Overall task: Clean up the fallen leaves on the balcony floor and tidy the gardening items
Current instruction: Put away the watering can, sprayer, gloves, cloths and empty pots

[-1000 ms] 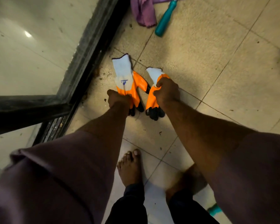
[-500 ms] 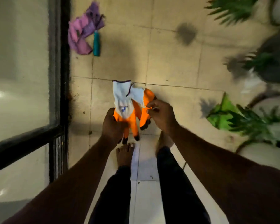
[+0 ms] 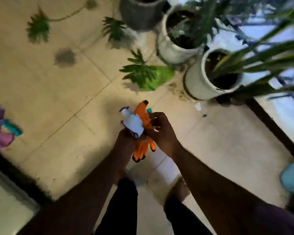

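left hand (image 3: 126, 141) and right hand (image 3: 161, 131) both grip the bunched gloves (image 3: 139, 129) above the floor (image 3: 58, 99) | leaves (image 3: 141, 73) lie far-right by pots (image 3: 202, 78) | risk: loose bundle, one glove may slip out

A home balcony, by the look of it — pale square floor tiles (image 3: 41, 85) with dark grout lines and scattered dirt underfoot. Toward the far right corner stand potted plants: two white pots (image 3: 199, 82) with dark soil and long green blades, and a grey textured pot (image 3: 139, 16) behind them. Fallen green leaves (image 3: 143, 73) lie on the tiles beside the pots. A dark door frame (image 3: 15, 177) runs along the left edge — a sliding door's threshold, it seems.
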Motion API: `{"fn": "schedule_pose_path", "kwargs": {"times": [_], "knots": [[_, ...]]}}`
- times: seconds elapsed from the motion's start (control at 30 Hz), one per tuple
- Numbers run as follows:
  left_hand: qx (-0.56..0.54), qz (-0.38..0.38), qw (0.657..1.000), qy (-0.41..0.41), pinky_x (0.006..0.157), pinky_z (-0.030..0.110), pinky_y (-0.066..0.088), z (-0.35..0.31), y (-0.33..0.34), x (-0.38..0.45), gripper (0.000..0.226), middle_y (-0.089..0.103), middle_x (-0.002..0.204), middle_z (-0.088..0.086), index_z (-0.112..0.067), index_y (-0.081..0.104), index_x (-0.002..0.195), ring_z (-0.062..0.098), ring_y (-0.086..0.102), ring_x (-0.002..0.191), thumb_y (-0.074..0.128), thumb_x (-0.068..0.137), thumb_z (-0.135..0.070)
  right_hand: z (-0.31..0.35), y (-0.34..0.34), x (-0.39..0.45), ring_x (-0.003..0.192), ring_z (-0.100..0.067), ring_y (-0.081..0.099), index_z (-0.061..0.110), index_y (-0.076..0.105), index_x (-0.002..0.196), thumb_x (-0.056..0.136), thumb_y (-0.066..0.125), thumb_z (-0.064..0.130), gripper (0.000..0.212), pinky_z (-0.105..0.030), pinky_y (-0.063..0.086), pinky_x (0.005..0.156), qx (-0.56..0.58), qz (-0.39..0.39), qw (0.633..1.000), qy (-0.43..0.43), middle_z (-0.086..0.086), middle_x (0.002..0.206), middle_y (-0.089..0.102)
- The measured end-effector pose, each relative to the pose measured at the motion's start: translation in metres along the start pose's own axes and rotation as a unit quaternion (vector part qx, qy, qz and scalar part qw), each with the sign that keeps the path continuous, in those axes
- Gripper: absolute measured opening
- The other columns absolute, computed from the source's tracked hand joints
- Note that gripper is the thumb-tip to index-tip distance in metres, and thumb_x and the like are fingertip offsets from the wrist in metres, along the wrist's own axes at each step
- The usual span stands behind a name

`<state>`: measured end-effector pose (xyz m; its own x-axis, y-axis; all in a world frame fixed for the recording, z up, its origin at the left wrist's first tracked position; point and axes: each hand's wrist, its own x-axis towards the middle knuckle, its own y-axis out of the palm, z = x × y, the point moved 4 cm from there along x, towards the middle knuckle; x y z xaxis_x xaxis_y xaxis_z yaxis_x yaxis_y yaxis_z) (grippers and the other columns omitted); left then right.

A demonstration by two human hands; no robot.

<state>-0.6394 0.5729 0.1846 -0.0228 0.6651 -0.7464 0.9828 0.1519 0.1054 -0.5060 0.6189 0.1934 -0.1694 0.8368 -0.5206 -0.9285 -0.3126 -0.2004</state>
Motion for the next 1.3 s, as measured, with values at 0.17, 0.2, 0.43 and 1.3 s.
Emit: {"fn": "schedule_pose_path", "kwargs": {"times": [0.17,0.2,0.43,1.3], "knots": [[0.072,0.07,0.995,0.007,0.068,0.016,0.052,0.019,0.127,0.002,0.045,0.062,0.095,-0.001,-0.01,0.056,0.111,0.007,0.065,0.082,0.069,0.074,0.013,-0.067,-0.119,-0.046,0.096,-0.003,0.059,0.029,0.058,0.117,0.066,0.084,0.017,0.058,-0.022,0.048,0.082,0.044,-0.077,0.996,0.011,0.005,0.108,0.059],[0.082,0.098,0.992,-0.006,0.068,0.018,0.054,0.025,0.159,-0.003,0.042,0.064,0.096,-0.002,-0.015,0.057,0.108,0.008,0.067,0.082,0.069,0.076,0.008,-0.083,-0.146,-0.058,0.099,-0.003,0.058,0.026,0.058,0.117,0.068,0.084,0.015,0.057,-0.021,0.047,0.084,0.055,-0.088,0.995,0.008,0.006,0.112,0.058],[0.145,0.23,0.962,-0.029,0.082,0.042,0.051,0.064,0.39,-0.059,0.06,0.07,0.108,0.013,-0.019,0.064,0.114,0.031,0.065,0.096,0.057,0.06,0.007,-0.172,-0.347,-0.186,0.099,-0.016,0.064,0.011,0.067,0.116,0.074,0.064,0.02,0.043,-0.03,0.051,0.087,0.149,-0.264,0.951,0.057,-0.005,0.111,0.07],[0.396,0.422,0.786,-0.216,0.071,0.037,0.05,0.233,0.953,-0.078,0.035,0.068,0.107,0.026,-0.001,0.072,0.102,0.039,0.066,0.086,0.067,0.071,-0.017,-0.436,-0.784,-0.447,0.08,-0.003,0.066,0.008,0.072,0.099,0.088,0.036,-0.018,0.045,-0.004,0.046,0.07,0.244,-0.551,0.773,0.197,0.007,0.09,0.072]]}}
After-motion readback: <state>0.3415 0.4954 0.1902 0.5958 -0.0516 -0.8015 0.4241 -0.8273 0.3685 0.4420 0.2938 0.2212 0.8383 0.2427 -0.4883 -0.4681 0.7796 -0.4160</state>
